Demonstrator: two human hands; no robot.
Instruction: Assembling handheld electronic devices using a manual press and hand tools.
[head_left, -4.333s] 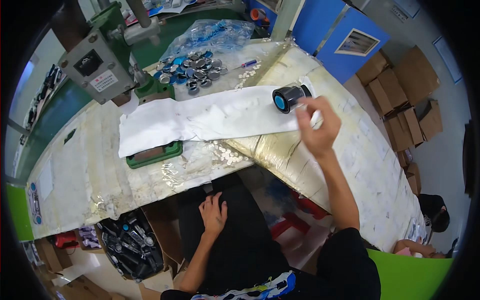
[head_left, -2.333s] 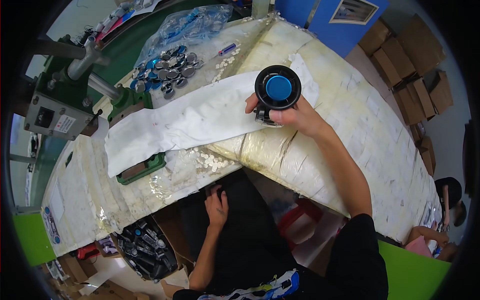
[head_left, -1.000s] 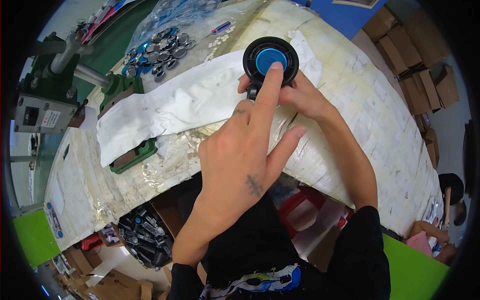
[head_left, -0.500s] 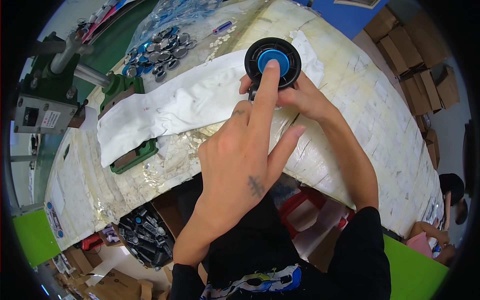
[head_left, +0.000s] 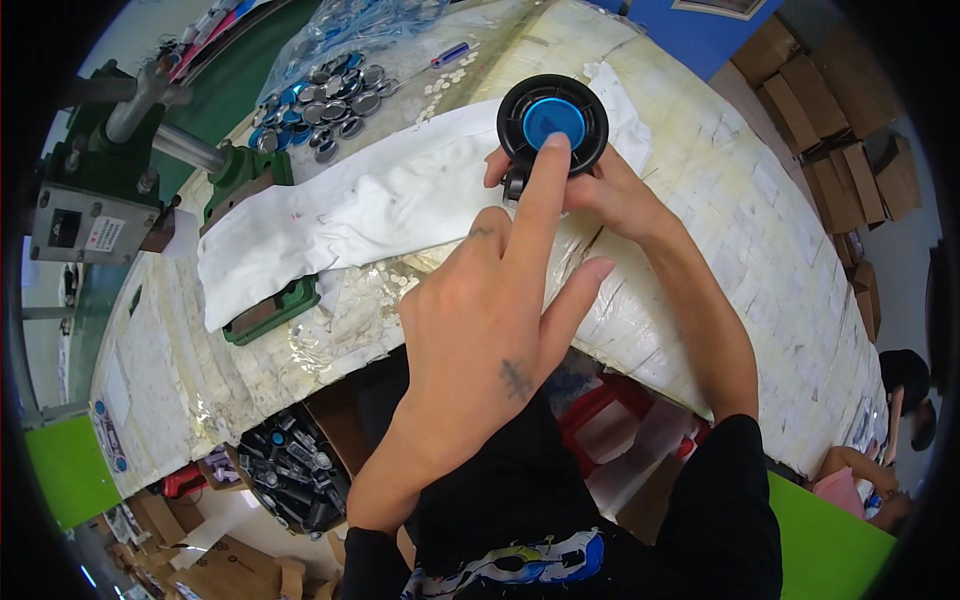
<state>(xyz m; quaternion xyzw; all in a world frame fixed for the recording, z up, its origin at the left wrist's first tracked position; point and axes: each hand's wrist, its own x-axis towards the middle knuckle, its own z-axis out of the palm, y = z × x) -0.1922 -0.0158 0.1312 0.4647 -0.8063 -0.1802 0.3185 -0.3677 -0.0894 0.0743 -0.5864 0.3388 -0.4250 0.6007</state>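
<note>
Left hand points, thumb spread; right hand clasps the probably light, stiff black casing, best held round its sides.

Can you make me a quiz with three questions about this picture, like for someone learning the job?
1. Which hand holds the round part, and which points at its blue middle?
2. True or false: the loose discs lie on the far side of the cloth from the person.
3. What colour is the base showing under the cloth's left end? a) red b) green c) yellow

Key
1. The right hand holds it; the left hand points.
2. True
3. b
</note>
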